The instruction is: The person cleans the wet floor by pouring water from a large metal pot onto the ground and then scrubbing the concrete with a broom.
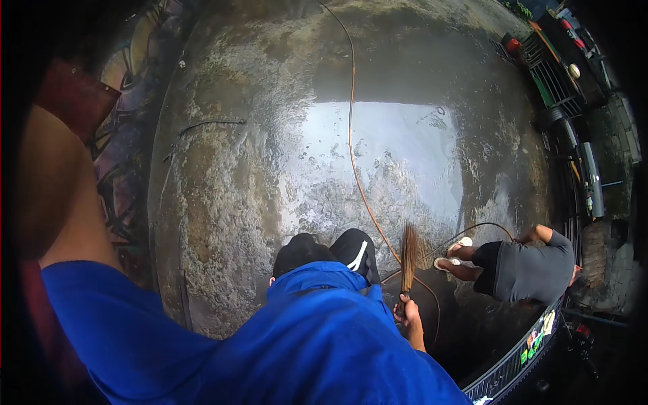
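Note:
My right hand (410, 320) is closed round the dark handle of a stick broom (409, 253), whose brown bristles point up in the picture beside my knee. An orange hose (359, 182) runs over the wet concrete floor (236, 169) and passes near the broom. My bare left arm (77, 229) is raised along the left edge of the picture, and its hand is out of sight. My blue shirt fills the lower middle.
Another person (523, 270) in grey stands bent at the right, holding a hose. Metal racks and mixed items (553, 74) line the right side. A painted wall (125, 169) with a red panel runs along the left. A black railing (513, 358) curves at the lower right.

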### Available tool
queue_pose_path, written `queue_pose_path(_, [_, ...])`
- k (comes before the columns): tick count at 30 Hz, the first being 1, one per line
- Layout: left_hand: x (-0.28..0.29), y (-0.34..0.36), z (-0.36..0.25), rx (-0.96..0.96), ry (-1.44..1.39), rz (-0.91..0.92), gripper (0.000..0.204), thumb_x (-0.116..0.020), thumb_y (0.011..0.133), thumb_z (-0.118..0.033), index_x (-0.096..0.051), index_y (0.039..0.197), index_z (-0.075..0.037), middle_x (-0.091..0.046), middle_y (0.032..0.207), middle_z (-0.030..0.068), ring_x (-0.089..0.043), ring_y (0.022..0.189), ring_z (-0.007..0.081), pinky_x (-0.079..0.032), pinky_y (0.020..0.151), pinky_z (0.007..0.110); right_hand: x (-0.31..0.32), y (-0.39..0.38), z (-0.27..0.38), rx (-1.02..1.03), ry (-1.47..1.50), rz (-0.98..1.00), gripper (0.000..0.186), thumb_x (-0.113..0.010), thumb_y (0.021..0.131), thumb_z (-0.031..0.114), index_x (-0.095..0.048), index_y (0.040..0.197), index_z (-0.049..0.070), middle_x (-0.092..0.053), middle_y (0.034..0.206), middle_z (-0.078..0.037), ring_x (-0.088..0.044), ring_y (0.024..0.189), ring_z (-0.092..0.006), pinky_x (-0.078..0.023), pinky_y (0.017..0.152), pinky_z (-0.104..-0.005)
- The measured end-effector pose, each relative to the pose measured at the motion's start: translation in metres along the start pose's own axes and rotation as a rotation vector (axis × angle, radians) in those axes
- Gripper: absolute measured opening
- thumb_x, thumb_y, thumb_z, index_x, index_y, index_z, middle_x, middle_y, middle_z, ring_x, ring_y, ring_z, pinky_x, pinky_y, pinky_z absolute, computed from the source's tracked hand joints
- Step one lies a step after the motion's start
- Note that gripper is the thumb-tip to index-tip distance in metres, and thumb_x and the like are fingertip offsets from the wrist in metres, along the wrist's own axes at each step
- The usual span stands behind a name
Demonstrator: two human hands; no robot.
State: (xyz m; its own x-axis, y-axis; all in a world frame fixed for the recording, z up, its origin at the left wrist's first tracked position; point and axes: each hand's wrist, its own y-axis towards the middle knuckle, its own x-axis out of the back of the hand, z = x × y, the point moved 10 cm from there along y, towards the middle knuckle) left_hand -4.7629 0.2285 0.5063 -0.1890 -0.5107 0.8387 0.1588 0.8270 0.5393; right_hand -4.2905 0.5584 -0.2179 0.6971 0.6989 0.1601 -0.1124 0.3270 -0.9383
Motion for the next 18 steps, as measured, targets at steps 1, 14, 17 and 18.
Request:
queue_pose_path(1, [-0.014, 0.008, 0.04, -0.002, -0.029, -0.002, 0.059, -0.029, 0.111, -0.038, -0.064, 0.133, 0.006, -0.063, 0.137, 0.0224, -0.057, 0.131, 0.0296, -0.044, 0.109, 0.04, -0.018, 0.002, 0.024, 0.003, 0.035, 0.0, 0.034, -0.065, 0.101, 0.045, -0.066, 0.093, 0.012, -0.068, 0.078, -0.004, -0.067, 0.067, -0.0182, -0.055, 0.059, -0.0387])
queue_pose_path(14, [-0.092, 0.123, 0.557, 0.006, -0.101, -0.032, 0.059, -0.03, 0.111, -0.038, -0.065, 0.131, 0.005, -0.064, 0.136, 0.022, -0.058, 0.13, 0.0296, -0.044, 0.108, 0.04, -0.119, 0.17, 0.381, -0.299, -0.16, 0.043, 0.026, -0.061, 0.102, 0.031, -0.061, 0.097, 0.006, -0.066, 0.078, -0.013, -0.066, 0.068, -0.0284, -0.053, 0.058, -0.0401])
queue_pose_path(17, [-0.055, 0.154, 0.666, 0.013, -0.003, -0.05, 0.059, -0.03, 0.111, -0.038, -0.065, 0.131, 0.005, -0.064, 0.136, 0.0219, -0.058, 0.13, 0.0296, -0.044, 0.108, 0.04, -0.12, 0.221, 0.538, -0.227, 0.015, 0.008, 0.026, -0.059, 0.103, 0.03, -0.055, 0.092, 0.007, -0.061, 0.069, -0.012, -0.063, 0.058, -0.028, -0.051, 0.049, -0.0398])
queue_pose_path(18, [-0.053, 0.164, 0.703, 0.026, 0.03, -0.013, 0.059, -0.03, 0.111, -0.038, -0.065, 0.13, 0.005, -0.064, 0.136, 0.0219, -0.058, 0.13, 0.0296, -0.044, 0.108, 0.04, -0.141, 0.231, 0.599, -0.117, 0.03, -0.029, 0.026, -0.06, 0.103, 0.03, -0.057, 0.093, 0.005, -0.061, 0.068, -0.012, -0.062, 0.054, -0.0284, -0.051, 0.046, -0.0414])
